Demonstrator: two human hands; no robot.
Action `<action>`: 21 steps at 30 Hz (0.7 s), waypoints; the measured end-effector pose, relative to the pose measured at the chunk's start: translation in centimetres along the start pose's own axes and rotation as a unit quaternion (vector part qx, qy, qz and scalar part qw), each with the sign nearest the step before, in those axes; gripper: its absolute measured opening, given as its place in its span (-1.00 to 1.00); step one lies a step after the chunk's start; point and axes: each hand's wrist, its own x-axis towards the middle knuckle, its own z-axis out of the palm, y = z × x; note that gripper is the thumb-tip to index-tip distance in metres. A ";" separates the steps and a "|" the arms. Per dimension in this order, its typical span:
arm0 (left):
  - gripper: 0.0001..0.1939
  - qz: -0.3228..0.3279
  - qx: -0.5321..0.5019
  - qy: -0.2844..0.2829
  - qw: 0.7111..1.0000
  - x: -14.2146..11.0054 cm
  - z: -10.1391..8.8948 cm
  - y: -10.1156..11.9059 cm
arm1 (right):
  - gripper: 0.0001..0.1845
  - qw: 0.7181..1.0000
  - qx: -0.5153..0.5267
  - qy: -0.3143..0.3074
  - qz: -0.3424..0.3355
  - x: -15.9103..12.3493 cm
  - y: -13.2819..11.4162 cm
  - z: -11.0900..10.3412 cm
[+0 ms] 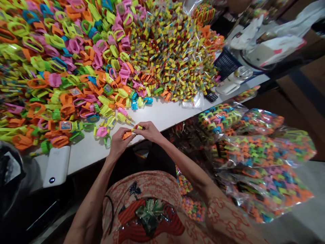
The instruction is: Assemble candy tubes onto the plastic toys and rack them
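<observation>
At the near edge of the white table [162, 113], we see the left hand [120, 139] with its fingers clamped on an orange plastic piece [127, 135], and the right hand [149, 131] with thumb and fingertips pinched on a small yellow tube [137, 128]. We record the orange piece's long axis as slanting up toward the table's right end, and the tube's as running nearly crosswise, its dark red band toward the right hand; whether the two parts join, we cannot tell. We log toy watches [76, 67] heaped across the table's left side and yellow-capped tubes [172, 54] heaped farther right on it.
</observation>
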 end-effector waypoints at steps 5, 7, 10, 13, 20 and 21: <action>-0.79 0.052 0.067 -0.060 0.995 -0.3 -0.3 -1.3 | -0.47 0.997 -0.067 -0.043 -0.012 0.4 0.1 -0.7; -0.83 0.068 0.098 -0.100 0.988 -0.5 -0.5 -1.5 | -0.49 0.994 -0.079 -0.073 0.000 0.5 0.2 -1.3; -0.78 0.077 0.121 -0.175 0.974 -0.5 -1.0 -1.6 | -0.52 0.982 -0.069 -0.174 0.015 1.1 0.4 -2.0; -0.74 0.080 0.152 -0.196 0.966 0.1 -1.9 -1.5 | -0.53 0.973 -0.048 -0.222 0.031 2.4 0.6 -1.6; -0.68 0.062 0.307 0.088 0.946 2.6 -10.2 -3.3 | -0.58 0.986 -0.130 0.090 -0.055 6.2 2.7 1.4; -0.73 0.037 0.344 0.097 0.933 2.7 -11.8 -4.0 | -0.58 0.975 -0.170 0.117 -0.087 6.4 3.1 1.4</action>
